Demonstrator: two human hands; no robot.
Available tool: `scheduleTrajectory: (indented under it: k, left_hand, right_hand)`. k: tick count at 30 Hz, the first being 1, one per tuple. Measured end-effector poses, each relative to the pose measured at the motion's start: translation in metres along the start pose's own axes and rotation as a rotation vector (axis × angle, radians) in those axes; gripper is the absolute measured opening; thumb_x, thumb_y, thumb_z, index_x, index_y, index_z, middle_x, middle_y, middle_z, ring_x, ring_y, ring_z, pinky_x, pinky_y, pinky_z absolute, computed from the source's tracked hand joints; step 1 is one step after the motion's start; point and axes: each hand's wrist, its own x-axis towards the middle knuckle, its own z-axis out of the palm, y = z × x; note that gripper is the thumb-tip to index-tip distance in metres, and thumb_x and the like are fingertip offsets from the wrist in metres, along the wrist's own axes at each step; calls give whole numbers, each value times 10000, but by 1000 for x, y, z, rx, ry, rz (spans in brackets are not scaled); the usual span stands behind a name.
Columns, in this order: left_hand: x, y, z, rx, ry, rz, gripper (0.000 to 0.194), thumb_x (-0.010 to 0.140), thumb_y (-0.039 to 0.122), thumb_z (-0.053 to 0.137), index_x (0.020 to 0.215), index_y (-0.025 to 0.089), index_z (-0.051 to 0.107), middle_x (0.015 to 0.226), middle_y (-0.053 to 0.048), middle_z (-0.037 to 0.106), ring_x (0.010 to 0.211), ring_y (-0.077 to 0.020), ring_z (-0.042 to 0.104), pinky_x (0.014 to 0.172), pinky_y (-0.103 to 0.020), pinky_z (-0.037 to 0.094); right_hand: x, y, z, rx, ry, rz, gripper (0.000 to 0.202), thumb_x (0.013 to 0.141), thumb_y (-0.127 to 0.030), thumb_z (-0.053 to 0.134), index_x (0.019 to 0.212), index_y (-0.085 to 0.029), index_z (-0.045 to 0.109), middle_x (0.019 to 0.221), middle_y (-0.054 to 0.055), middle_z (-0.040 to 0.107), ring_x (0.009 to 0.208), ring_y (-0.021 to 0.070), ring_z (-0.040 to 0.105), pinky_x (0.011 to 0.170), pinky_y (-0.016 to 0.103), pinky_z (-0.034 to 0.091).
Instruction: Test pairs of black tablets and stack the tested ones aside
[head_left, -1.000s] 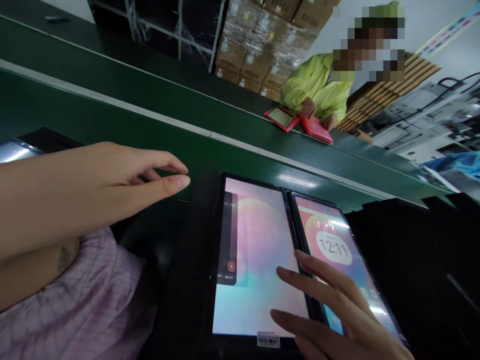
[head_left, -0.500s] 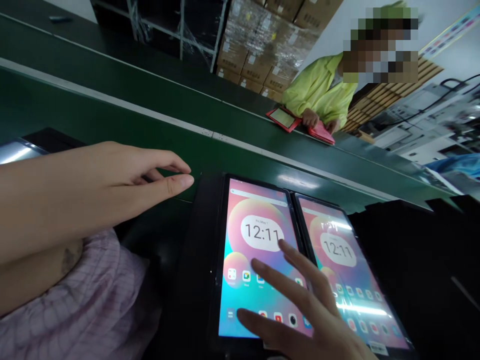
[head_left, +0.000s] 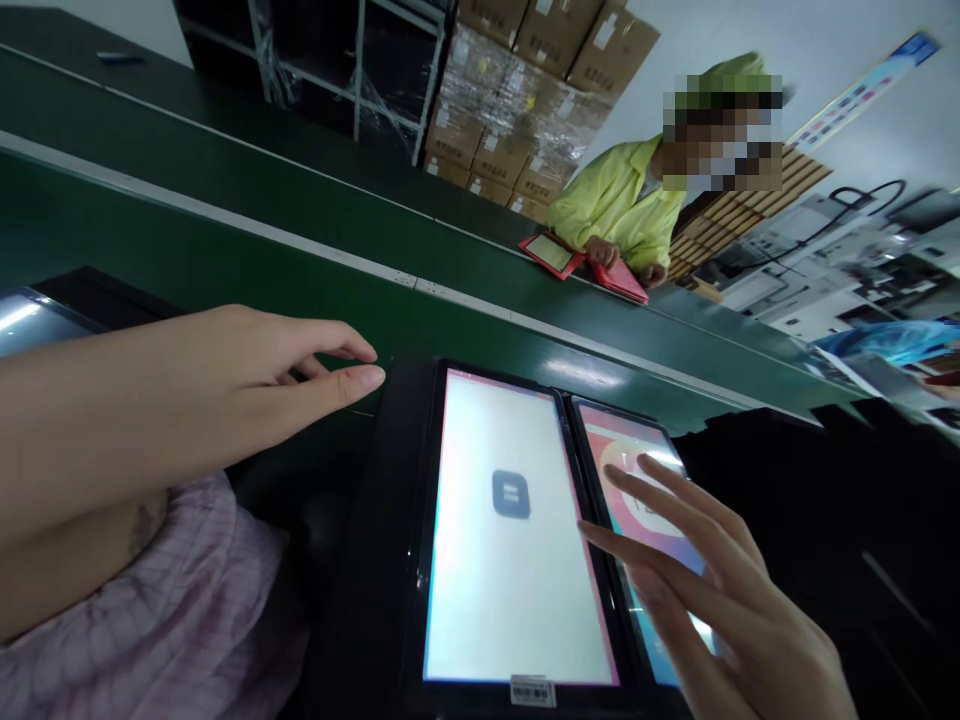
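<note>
Two tablets lie side by side on dark supports at the front of the bench. The left tablet (head_left: 487, 600) shows a pale screen with a grey icon, and a small barcode label (head_left: 532, 690) is at its lower edge. On the right tablet (head_left: 596, 440) a pink and blue home screen is partly covered by my right hand (head_left: 742, 590). That hand holds nothing; its fingers are spread over the tablets, the index fingertip near the left one's right edge. My left hand (head_left: 300, 370) hovers left of the tablets, empty, fingers loosely bent with thumb and fingers apart.
Across the green bench (head_left: 300, 270) a person in a yellow jacket (head_left: 615, 195) handles a red case (head_left: 619, 280). Another lit screen (head_left: 37, 320) is at the left. Wrapped cartons (head_left: 487, 100) are stacked behind. Black stacked objects (head_left: 825, 490) stand at the right.
My right hand has moved right, from over the left tablet toward the right one. The left tablet's home screen has given way to a pale screen with an icon. The view has shifted slightly.
</note>
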Motion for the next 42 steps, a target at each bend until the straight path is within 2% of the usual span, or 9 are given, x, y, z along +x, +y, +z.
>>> scheduleTrajectory:
  k: [5,11,15,18,21,26,31,37,42]
  left_hand:
    - [0,-2,0,-5,-16,-6,851,641,884,299,1215,398,697,932,4,719,778,-260,672,722,-360,505]
    - [4,1,1,-42,-32,-16,756,709,810,379,1234,370,698,1017,-18,723,911,-309,678,850,-417,535]
    - [11,4,-2,-33,-7,-99,619,801,728,390,1223,391,692,1192,22,699,1082,-299,646,1053,-482,455]
    - [14,4,-5,-23,28,-175,582,836,684,405,1250,378,675,1281,38,670,1159,-278,619,1126,-476,398]
    - [14,5,-5,-27,27,-169,570,856,671,406,1264,372,668,1282,30,670,1160,-286,619,1135,-481,387]
    - [14,3,0,-34,11,-70,525,858,662,408,1206,391,693,1239,37,683,1136,-288,628,1113,-487,405]
    - [14,3,-1,-28,11,-88,525,869,648,413,1214,372,697,1233,19,685,1133,-299,630,1121,-491,396]
    - [13,7,-2,-40,14,-106,512,890,646,430,1232,369,691,1261,23,678,1147,-294,623,1138,-494,376]
    - [14,9,6,11,-6,0,569,922,641,402,1284,287,661,1179,-40,705,1022,-302,657,1005,-491,468]
  right_hand:
    - [3,8,1,18,36,13,302,997,-171,535,1234,-297,674,1466,47,561,1416,311,472,1044,541,531]
    - [14,25,13,8,43,-5,262,1008,-177,520,1178,-271,695,1419,62,594,1390,305,495,999,521,551]
    - [17,36,22,9,43,3,285,1018,-187,506,1220,-273,688,1435,73,576,1427,316,449,1043,565,514]
    - [17,37,23,-17,6,-18,281,1034,-210,479,1224,-252,683,1485,97,528,1475,338,371,1065,621,475]
    - [19,36,24,-31,-21,-50,270,1039,-211,468,1202,-224,683,1515,117,491,1497,348,326,1060,634,469]
    - [25,32,25,-19,-37,-72,288,1039,-214,459,1242,-228,663,1552,111,447,1493,355,322,1066,667,441]
    - [25,28,26,-39,-151,-67,327,1041,-239,469,1315,-275,642,1627,53,358,1531,356,243,1041,640,486]
    - [21,33,25,-41,-17,14,287,1047,-239,456,1175,-262,712,1531,61,496,1518,385,267,1022,732,452]
    - [25,25,28,-30,-108,-34,337,1058,-253,426,1282,-280,677,1628,37,373,1531,369,239,1029,667,481]
